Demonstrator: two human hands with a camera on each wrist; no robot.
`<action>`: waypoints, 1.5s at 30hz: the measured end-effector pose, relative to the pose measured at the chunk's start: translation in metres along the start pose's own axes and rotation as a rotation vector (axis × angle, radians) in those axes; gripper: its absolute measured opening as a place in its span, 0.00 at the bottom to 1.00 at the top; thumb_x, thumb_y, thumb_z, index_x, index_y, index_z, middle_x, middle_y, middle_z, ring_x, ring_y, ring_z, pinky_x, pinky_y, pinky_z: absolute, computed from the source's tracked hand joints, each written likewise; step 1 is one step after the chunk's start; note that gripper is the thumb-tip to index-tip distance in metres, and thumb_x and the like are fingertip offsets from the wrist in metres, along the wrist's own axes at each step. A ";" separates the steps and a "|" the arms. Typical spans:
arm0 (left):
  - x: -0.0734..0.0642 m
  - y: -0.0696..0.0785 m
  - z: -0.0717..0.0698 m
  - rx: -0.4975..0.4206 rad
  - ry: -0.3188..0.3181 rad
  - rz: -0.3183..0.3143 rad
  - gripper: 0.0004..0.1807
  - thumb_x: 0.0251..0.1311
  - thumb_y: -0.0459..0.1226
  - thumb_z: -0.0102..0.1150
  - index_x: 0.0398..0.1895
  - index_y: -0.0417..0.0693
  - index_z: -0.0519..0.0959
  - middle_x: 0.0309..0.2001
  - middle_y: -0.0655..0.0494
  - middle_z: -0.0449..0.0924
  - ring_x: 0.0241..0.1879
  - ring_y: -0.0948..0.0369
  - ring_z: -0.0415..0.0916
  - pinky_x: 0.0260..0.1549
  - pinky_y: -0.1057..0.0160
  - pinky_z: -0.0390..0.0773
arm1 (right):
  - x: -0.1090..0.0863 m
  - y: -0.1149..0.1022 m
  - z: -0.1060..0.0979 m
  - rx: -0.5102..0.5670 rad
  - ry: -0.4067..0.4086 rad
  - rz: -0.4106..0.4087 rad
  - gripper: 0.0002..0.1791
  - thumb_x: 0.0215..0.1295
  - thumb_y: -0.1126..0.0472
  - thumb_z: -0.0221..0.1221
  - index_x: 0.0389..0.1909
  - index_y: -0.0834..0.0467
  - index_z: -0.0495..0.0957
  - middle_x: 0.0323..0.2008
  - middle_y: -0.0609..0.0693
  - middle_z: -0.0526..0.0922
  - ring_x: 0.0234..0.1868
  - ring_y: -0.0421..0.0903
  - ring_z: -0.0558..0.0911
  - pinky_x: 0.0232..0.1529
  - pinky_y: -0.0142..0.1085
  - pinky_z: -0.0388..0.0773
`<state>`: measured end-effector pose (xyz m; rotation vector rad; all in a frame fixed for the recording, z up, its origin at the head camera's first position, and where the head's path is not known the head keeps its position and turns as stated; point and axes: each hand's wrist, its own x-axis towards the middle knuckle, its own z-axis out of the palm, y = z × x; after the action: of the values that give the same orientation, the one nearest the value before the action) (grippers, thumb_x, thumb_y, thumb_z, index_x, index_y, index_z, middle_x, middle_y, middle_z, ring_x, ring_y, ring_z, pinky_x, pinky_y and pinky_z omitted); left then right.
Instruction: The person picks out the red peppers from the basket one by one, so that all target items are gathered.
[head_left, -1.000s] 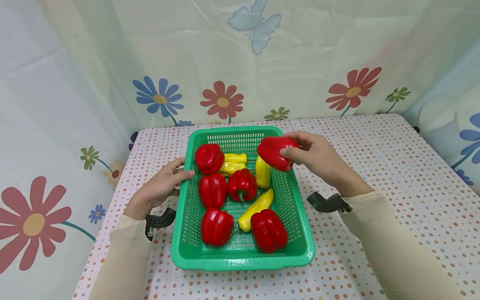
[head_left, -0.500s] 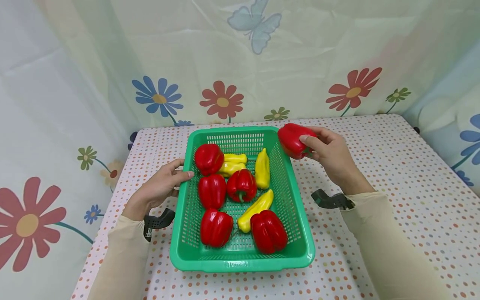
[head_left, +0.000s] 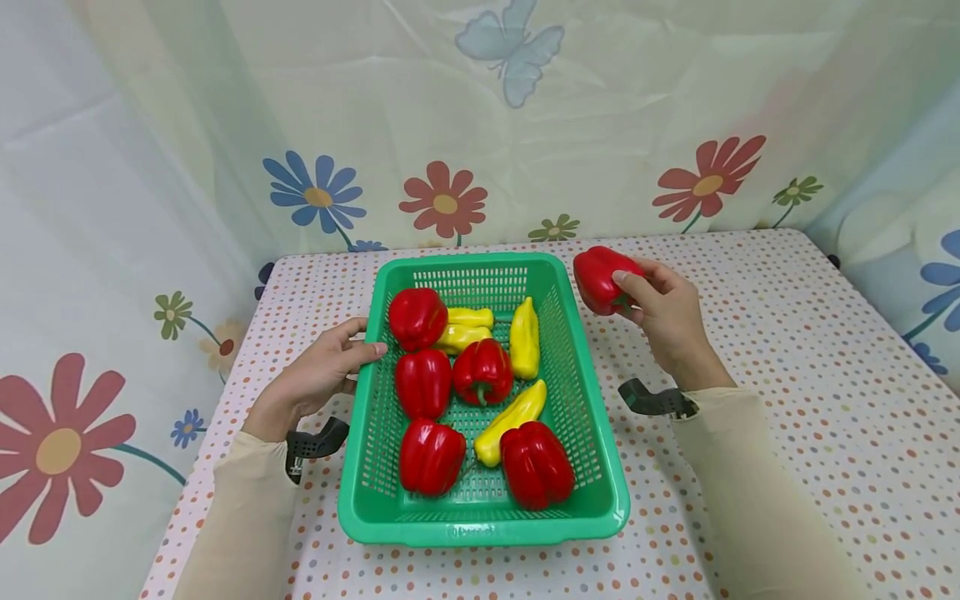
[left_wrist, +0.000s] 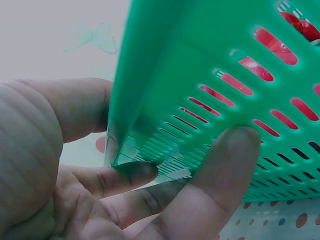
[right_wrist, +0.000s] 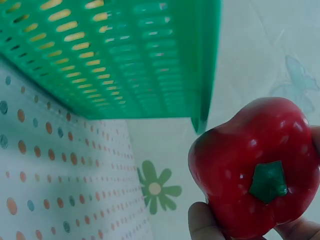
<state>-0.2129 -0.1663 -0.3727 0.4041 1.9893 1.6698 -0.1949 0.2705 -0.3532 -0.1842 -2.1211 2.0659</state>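
Head view: the right hand has its fingers and thumb curled round a red pepper, held up just right of the far right part of the green basket. The left hand pinches the basket's left wall, thumb over the rim, other fingers outside. Inside lie five more red peppers and four yellow peppers. Below spreads a dotted surface; beyond, a flowered cloth.

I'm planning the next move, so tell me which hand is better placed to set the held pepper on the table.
The right hand, I'd judge: it grips the red bell pepper, outside the green basket's right side. The left hand holds the basket's left rim.
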 end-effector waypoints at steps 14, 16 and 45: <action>0.004 0.004 0.002 -0.003 0.002 -0.010 0.29 0.78 0.38 0.51 0.76 0.38 0.58 0.49 0.38 0.85 0.39 0.49 0.89 0.38 0.42 0.89 | -0.001 0.018 -0.008 0.039 0.106 0.037 0.31 0.74 0.50 0.64 0.71 0.59 0.70 0.66 0.54 0.70 0.55 0.45 0.78 0.47 0.24 0.83; 0.004 0.004 0.002 -0.004 0.001 -0.012 0.29 0.78 0.38 0.51 0.76 0.38 0.58 0.49 0.38 0.84 0.39 0.49 0.89 0.38 0.42 0.89 | -0.001 0.021 -0.008 0.046 0.112 0.047 0.29 0.74 0.51 0.63 0.70 0.59 0.70 0.64 0.53 0.71 0.53 0.44 0.79 0.46 0.24 0.84; 0.000 -0.002 0.001 -0.009 0.023 -0.020 0.29 0.79 0.38 0.51 0.76 0.39 0.59 0.49 0.40 0.85 0.40 0.49 0.89 0.39 0.43 0.89 | 0.013 0.046 -0.008 -0.095 0.136 0.130 0.32 0.75 0.49 0.62 0.72 0.61 0.69 0.66 0.54 0.70 0.58 0.46 0.74 0.44 0.21 0.83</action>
<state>-0.2125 -0.1660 -0.3746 0.3623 1.9952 1.6776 -0.2076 0.2827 -0.3984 -0.4736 -2.1784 1.9583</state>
